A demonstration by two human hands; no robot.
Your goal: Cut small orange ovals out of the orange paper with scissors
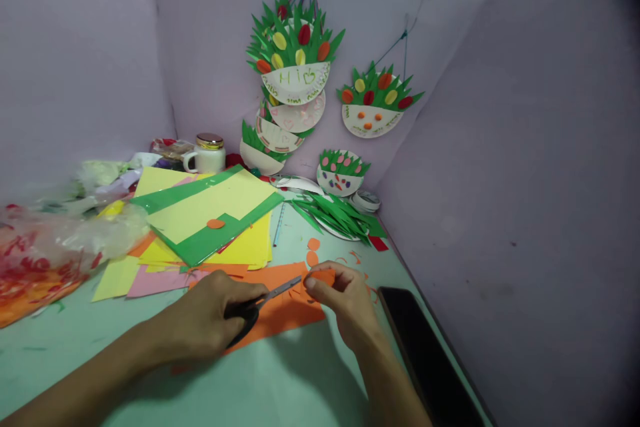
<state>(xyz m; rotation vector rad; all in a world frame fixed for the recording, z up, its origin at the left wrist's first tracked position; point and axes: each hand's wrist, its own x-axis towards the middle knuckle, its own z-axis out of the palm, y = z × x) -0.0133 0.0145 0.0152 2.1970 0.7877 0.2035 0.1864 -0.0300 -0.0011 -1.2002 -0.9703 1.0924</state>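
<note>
My left hand (213, 313) is closed round the black handles of a pair of scissors (275, 295), whose blades point right and slightly up. At the blade tips, my right hand (347, 297) pinches a small piece of orange paper (324, 277) between thumb and fingers. Below both hands lies a larger orange sheet (285, 310). Just beyond the right hand are orange paper ovals (313, 258) and thin curved orange offcuts. Another orange oval (215, 223) rests on the stacked coloured sheets.
Green and yellow sheets (200, 213) are stacked at the left, beside a plastic bag (60, 253). Green paper strips (340, 217) lie at the back. A phone (425, 353) lies along the right wall. A lidded mug (207, 155) stands behind; decorated paper plates (296, 83) hang above.
</note>
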